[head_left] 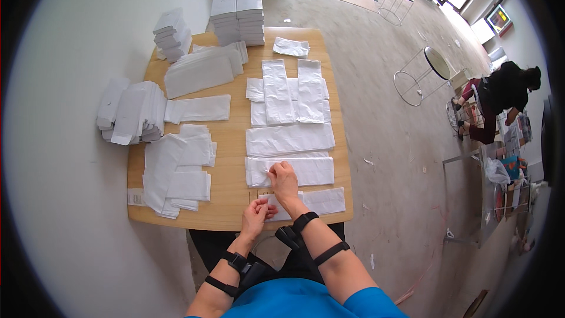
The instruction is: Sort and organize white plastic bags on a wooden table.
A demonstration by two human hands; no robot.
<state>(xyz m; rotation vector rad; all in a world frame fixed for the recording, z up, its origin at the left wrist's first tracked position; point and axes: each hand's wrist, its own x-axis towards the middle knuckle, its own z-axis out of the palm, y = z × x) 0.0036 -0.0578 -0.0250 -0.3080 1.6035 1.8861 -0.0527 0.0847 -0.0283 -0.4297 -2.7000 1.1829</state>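
Observation:
Several flat white folded packets, perhaps paper or thin film, lie in a column on the right half of the wooden table [235,141]. My right hand [285,181] is over a wide white packet [312,171], its finger and thumb pinched at that packet's left part. Just below and to the left, my left hand [255,218] has curled fingers at the left end of the nearest white strip [325,200]. What its fingertips hold, if anything, is too small to make out. My right forearm crosses over part of that strip.
Stacked white boxes [238,17] stand at the table's far left. White flat boxes [138,112] overhang its left edge, with loose white sheets [182,171] nearer. A wall [76,141] runs along the left. Stools [436,63] and a seated person [500,97] are to the right.

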